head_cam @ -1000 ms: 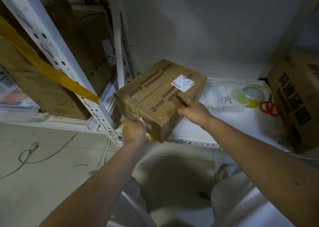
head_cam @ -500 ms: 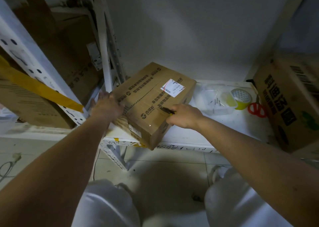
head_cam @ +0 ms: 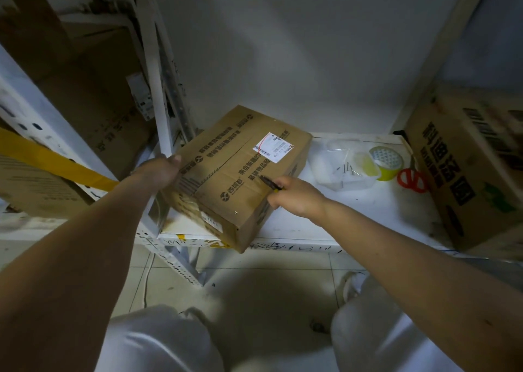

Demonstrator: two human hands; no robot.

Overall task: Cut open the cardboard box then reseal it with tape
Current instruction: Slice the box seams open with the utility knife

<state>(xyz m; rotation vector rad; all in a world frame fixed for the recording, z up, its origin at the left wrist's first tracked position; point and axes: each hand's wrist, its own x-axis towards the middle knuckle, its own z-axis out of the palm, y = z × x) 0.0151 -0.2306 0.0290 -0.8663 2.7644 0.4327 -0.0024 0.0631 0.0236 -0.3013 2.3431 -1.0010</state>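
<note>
1. The brown printed cardboard box sits at centre frame, turned at an angle on the left end of the white shelf board, with its near corner jutting past the board's front edge. A white shipping label is stuck on its top, toward the far right corner. The centre seam runs diagonally from the near-left edge up past the label.
2. The right hand, just right of the box, has its fingers curled round a dark-bladed utility knife with a yellow body. The blade tip rests on the top panel, right of the seam rather than on it.
3. The left hand, at centre left, grips the box's far-left corner, fingers wrapped over the edge, and steadies the box.
4. Judgement: the cut is only starting, and the flaps look closed. To cut well, bring the tip onto the seam and keep the blade shallow, so that only the tape parts. Draw the blade in one line away from the bracing hand.
5. Risk: the overhanging corner could tip under pressure, so the bracing hand should press down.
6. To the right on the board lie a clear plastic tub, a yellowish tape roll for resealing, and red-handled scissors. A large printed carton fills the right edge of the frame.
</note>
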